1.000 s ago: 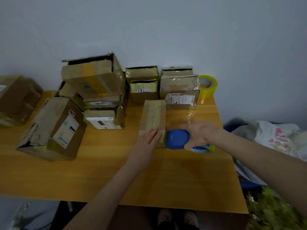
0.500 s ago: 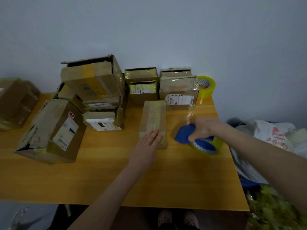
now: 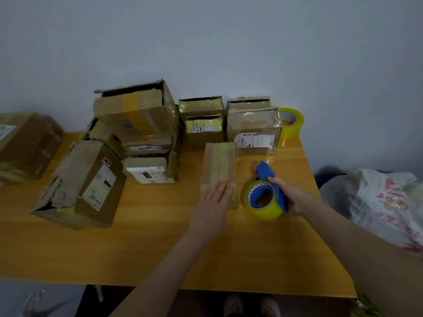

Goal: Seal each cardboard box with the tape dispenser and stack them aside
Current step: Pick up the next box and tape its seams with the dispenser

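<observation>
Head view: left grip (image 3: 214, 202), spread flat, is resting on the narrow box (image 3: 219, 165) toward the counter's (image 3: 137, 248) right edge; right grip (image 3: 295, 197) is clutching the tape dispenser (image 3: 265, 197).

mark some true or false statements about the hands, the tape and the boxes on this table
1. The left hand lies flat on the slim box. True.
2. The right hand holds the tape dispenser. True.
3. The spare tape roll stands at the left end of the table. False: it stands at the far right corner, beside the stacked boxes.
4. The tape dispenser sits on top of the slim box. False: it is to the box's right.
</observation>
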Tool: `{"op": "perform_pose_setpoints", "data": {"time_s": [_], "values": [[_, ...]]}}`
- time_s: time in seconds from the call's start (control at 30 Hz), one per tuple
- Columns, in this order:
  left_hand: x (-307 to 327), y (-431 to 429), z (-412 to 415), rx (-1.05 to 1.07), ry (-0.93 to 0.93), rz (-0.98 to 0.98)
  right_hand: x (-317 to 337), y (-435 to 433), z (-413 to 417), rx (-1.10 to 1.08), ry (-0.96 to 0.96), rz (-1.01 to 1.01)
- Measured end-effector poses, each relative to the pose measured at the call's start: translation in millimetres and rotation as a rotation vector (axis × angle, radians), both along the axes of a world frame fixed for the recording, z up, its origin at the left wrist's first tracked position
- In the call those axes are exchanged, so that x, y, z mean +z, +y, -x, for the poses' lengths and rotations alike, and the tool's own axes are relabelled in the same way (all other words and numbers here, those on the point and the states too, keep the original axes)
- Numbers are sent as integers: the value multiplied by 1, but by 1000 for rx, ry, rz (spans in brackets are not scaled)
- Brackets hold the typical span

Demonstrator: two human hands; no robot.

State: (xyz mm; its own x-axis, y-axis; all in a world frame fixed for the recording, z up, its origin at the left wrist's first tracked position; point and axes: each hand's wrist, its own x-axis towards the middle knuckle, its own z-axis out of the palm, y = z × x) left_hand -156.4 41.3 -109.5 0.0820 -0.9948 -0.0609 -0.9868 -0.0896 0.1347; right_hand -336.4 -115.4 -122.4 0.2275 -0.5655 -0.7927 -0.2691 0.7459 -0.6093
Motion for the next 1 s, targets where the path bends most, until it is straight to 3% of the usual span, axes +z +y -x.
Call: {"op": "perform_pose_setpoints", "data": {"time_s": [0.1, 0.23, 0.3, 0.37, 0.5, 0.63, 0.8, 1.0], "values": [[1, -1, 1, -22, 50, -11, 1, 0, -2, 136, 230, 179], [12, 8, -13, 114, 356, 175, 23, 5, -1, 465, 584, 653], [12, 16, -23, 258, 437, 315, 35, 21, -10, 475, 558, 856], [10, 19, -29, 408, 532, 333, 42, 45, -28, 469, 431, 949], [12, 11, -23, 505, 665, 238, 40, 82, -71, 541, 280, 862], [15, -1, -17, 586, 815, 193, 40, 87, -85, 490, 269, 814], [15, 1, -25, 652, 1121, 212, 40, 80, -78, 449, 161, 728], [13, 5, -41, 670, 1009, 198, 37, 72, -63, 476, 290, 779]]}}
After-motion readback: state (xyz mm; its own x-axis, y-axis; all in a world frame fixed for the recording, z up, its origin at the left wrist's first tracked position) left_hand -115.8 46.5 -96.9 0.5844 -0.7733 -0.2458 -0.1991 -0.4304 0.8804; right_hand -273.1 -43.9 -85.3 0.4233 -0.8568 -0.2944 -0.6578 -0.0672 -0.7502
